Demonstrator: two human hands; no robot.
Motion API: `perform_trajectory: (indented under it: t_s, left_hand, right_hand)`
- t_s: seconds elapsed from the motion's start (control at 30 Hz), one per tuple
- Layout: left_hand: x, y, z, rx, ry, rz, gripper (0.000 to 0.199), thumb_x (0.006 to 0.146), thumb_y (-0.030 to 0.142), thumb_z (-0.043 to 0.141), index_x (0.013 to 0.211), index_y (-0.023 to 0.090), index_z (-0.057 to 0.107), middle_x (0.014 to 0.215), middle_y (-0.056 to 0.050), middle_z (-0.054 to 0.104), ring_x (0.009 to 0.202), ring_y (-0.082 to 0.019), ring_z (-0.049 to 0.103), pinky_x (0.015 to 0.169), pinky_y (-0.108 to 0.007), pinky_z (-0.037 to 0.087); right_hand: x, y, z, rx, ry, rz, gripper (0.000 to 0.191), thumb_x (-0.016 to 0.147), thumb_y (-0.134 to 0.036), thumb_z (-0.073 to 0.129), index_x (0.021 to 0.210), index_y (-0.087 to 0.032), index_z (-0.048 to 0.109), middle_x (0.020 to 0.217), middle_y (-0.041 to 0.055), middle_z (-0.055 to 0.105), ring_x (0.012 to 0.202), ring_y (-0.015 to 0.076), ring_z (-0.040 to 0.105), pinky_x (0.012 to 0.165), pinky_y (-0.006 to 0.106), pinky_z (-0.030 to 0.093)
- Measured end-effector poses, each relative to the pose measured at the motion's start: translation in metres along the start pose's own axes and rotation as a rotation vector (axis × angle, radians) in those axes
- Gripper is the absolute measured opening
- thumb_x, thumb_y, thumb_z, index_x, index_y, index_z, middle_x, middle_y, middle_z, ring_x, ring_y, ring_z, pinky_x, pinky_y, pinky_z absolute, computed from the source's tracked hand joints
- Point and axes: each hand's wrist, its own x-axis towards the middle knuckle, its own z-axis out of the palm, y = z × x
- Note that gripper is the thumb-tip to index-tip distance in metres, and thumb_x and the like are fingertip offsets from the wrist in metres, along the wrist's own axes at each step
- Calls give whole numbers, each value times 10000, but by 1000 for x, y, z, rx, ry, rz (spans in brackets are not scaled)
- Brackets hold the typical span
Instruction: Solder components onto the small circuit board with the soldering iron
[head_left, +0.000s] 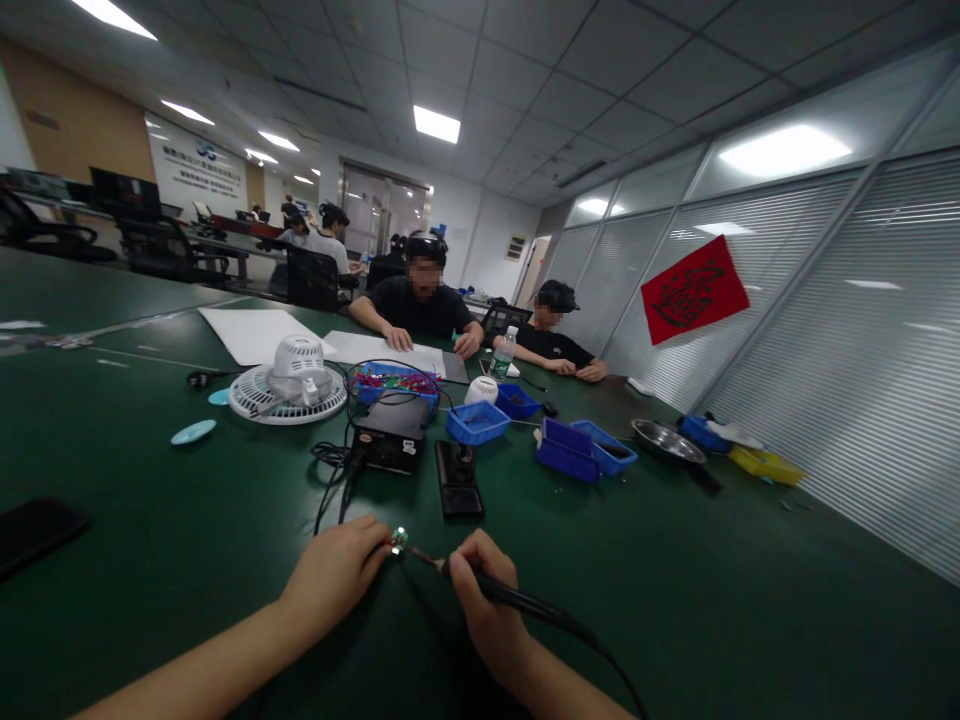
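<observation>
Between the thumb and fingers of my left hand (pixel 339 566) is a small green circuit board (pixel 400 541) with bright, shiny spots. My right hand (pixel 491 605) is closed around the dark handle of a soldering iron (pixel 517 597), whose thin tip points left at the board. Whether the tip touches the board I cannot tell. A black cable runs from the handle toward the lower right. Just beyond my hands lie a black soldering iron stand (pixel 459 480) and a black soldering station box (pixel 390 432) with cables at its left side.
On the green table (pixel 712 600) stand a white fan (pixel 289 385), a blue tray of coloured wires (pixel 396 383), several blue bins (pixel 568 450), a water bottle (pixel 504 353), a metal bowl (pixel 667 441) and a yellow tray (pixel 766 465). A dark phone (pixel 41 535) lies left. Two people sit opposite.
</observation>
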Motion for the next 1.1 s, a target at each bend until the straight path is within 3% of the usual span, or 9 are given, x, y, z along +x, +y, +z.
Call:
perform_trajectory:
  t_s: [0.73, 1.1]
  left_hand:
    - [2, 2, 0, 12, 11, -8, 234, 920, 307, 406, 900, 253, 634, 910, -1, 648, 850, -166, 610, 713, -257, 401]
    - [3, 1, -1, -51, 11, -26, 168, 892, 280, 443, 876, 238, 605, 916, 4, 659, 847, -157, 603, 719, -253, 388]
  right_hand:
    - [4, 1, -3, 23, 3, -45, 236, 857, -233, 480, 624, -204, 450, 562, -50, 444, 503, 115, 463, 519, 225, 358]
    - [-1, 3, -4, -120, -18, -36, 221, 853, -236, 489, 636, -206, 457, 564, -47, 463, 528, 118, 461, 540, 234, 332]
